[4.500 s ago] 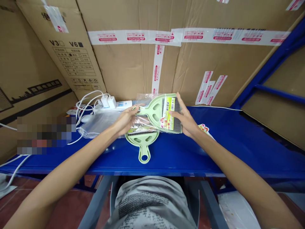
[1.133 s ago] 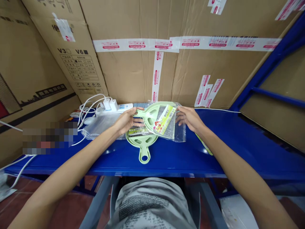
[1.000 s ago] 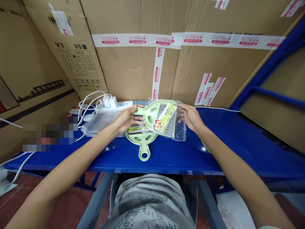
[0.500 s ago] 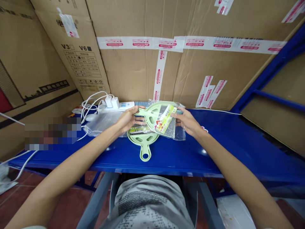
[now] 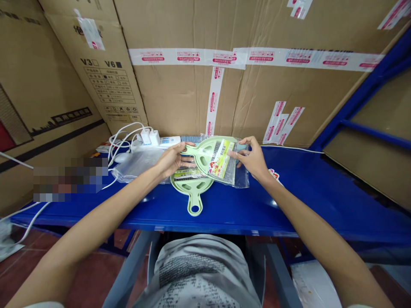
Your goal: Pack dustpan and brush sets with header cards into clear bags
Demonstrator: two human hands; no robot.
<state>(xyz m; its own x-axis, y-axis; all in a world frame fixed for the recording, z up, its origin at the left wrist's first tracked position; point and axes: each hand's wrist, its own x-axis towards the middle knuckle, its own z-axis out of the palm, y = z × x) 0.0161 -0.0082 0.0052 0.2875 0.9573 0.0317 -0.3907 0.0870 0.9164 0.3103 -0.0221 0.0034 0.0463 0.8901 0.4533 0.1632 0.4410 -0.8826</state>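
While my left hand (image 5: 171, 159) grips the handle of the green brush (image 5: 205, 155) and my right hand (image 5: 252, 159) pinches the clear bag (image 5: 236, 173) at its far edge, I should pull the bag gently along the bristles, without tearing.

Glossy clear plastic bag (image 5: 239, 175)

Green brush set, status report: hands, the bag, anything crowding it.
Left hand grips the green brush by its handle. Right hand pinches the clear bag around the brush. Second green piece lies beneath; white cables sit left.
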